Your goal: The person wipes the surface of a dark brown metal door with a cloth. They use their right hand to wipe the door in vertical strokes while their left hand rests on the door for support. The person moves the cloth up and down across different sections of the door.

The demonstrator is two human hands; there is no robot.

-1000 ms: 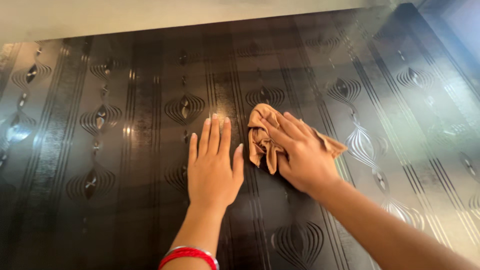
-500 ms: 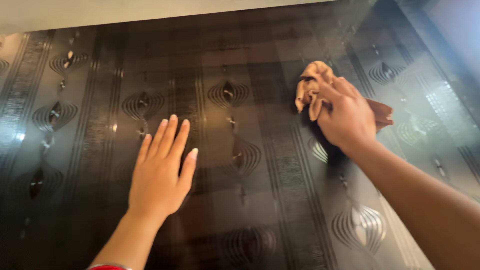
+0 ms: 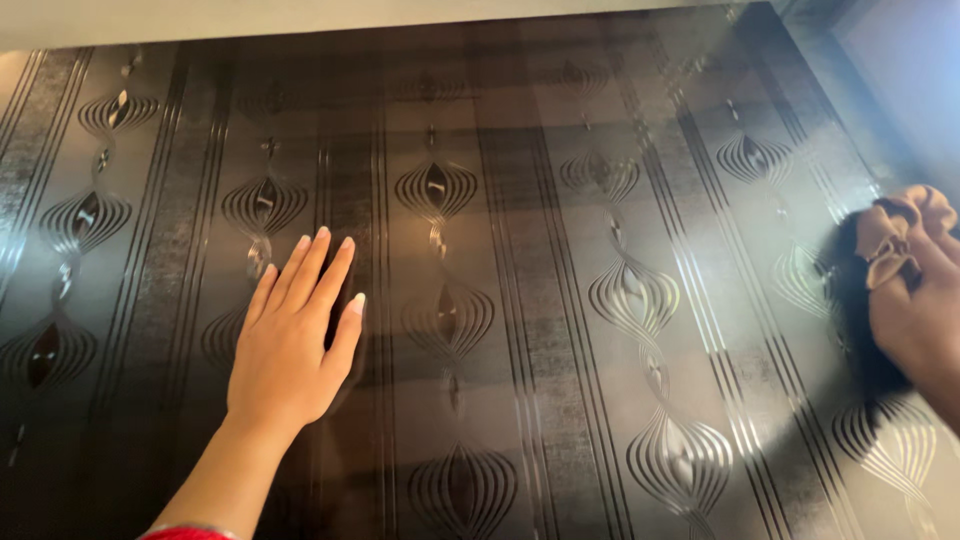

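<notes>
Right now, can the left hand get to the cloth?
Probably not without moving across. The left hand lies flat on the dark patterned panel, far to the left, while the cloth is bunched in the right hand at the panel's right edge. Nothing blocks the way between.

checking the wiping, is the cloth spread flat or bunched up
Bunched up: the tan cloth sits crumpled in folds under the right hand, pressed against the dark patterned panel.

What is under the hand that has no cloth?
Under the flat left hand lies the dark glossy patterned surface. The bit beneath the palm is covered. The right hand grips the tan cloth.
</notes>
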